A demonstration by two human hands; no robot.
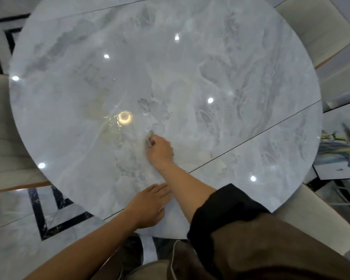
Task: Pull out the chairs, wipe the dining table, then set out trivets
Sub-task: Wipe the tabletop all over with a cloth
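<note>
A round grey marble dining table (190, 67) fills the view. My right hand (160, 151) reaches out over its middle and grips a small greyish cloth (149, 139), mostly hidden under the fingers, pressed on the tabletop. A wet patch (115, 128) glistens on the surface just left of the cloth. My left hand (150, 205) rests flat on the table near its front edge, fingers straight, holding nothing.
Pale upholstered chairs stand around the table: one at the far right (319, 31), one at the left (0, 128), one at the near right (321, 217). The floor (14, 229) is marble tile with black inlay lines. A patterned panel (339, 154) lies at the right.
</note>
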